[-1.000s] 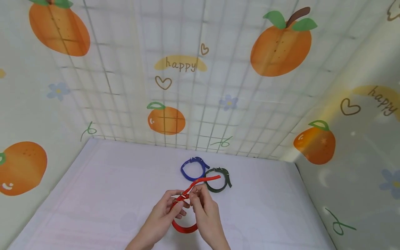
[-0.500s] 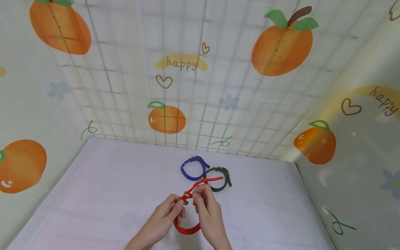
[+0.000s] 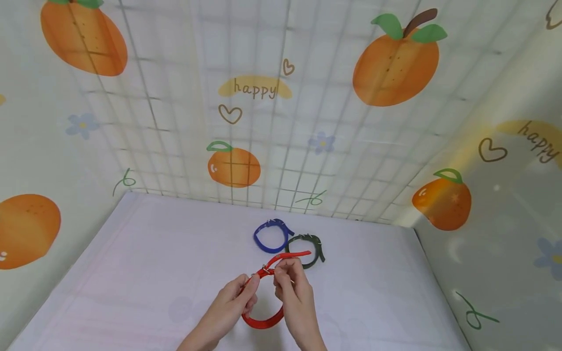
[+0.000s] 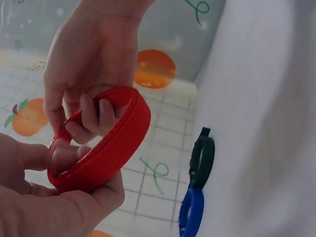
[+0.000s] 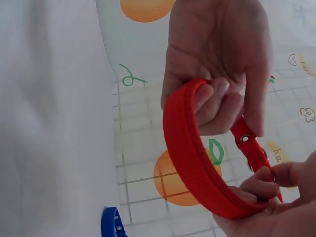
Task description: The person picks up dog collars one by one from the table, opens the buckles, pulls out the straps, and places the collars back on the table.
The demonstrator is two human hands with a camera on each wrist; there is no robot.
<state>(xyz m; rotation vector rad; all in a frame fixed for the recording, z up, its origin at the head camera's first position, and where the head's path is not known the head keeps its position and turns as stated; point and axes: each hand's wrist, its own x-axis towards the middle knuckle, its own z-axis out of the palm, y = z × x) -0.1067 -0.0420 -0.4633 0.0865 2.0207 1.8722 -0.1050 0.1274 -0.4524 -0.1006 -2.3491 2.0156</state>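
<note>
Both hands hold a red buckled collar (image 3: 262,323) above the white table, its padded band hanging down as a loop. My left hand (image 3: 230,302) pinches the band just left of the metal buckle (image 3: 266,268), thumb on top. On the other side, my right hand (image 3: 298,297) pinches the red strap beside the buckle with thumb and fingers. The strap's loose end (image 3: 293,254) sticks out rightward above the right hand. In the left wrist view the left hand (image 4: 54,207) wraps the collar (image 4: 103,160); the right wrist view shows the right hand (image 5: 281,207) on it.
Behind the hands, a blue collar (image 3: 274,250) and a dark green collar (image 3: 322,251) lie side by side on the white table (image 3: 145,263). A fruit-printed curtain over a wire grid (image 3: 272,126) rises at the back, with similar printed sheets at both sides.
The buckle has moved slightly right and away from me. My right hand has shifted a little rightward, widening the gap to the left hand. The blue and green collars stay put.
</note>
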